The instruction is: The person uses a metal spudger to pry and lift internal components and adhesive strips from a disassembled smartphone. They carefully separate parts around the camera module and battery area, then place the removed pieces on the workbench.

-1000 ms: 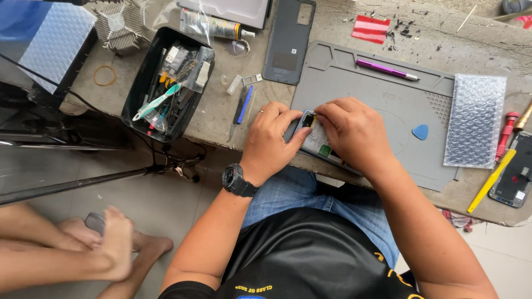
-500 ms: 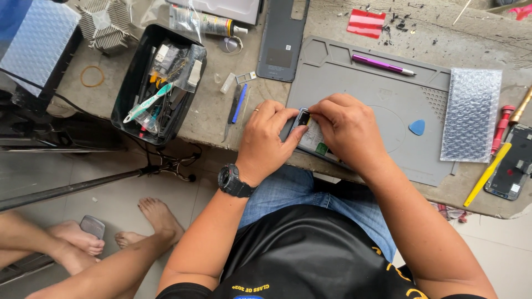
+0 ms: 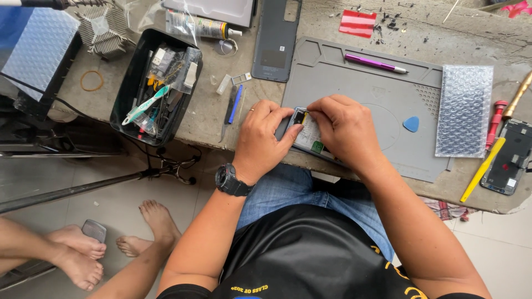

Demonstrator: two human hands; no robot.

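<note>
An opened phone (image 3: 308, 134) with its back off lies on a grey work mat (image 3: 360, 91) at the bench's front edge. My left hand (image 3: 260, 138), with a ring and a black wristwatch, grips the phone's left side. My right hand (image 3: 343, 130) covers its right half, with fingertips pinched at a small yellow and black part near the phone's top corner. Whether the fingers hold a tool is hidden.
On the mat lie a purple pen-like tool (image 3: 376, 63) and a blue pick (image 3: 410, 123). A dark phone back cover (image 3: 276, 39), a black tray of tools (image 3: 155, 83), bubble wrap (image 3: 464, 111), a yellow pry stick (image 3: 483, 169) and another phone (image 3: 511, 158) surround it. Another person's bare feet (image 3: 83, 254) rest on the floor at left.
The view has shifted slightly. Both hands stay on the phone, with my right fingertips working at its top corner. The other person's feet on the floor have moved.
</note>
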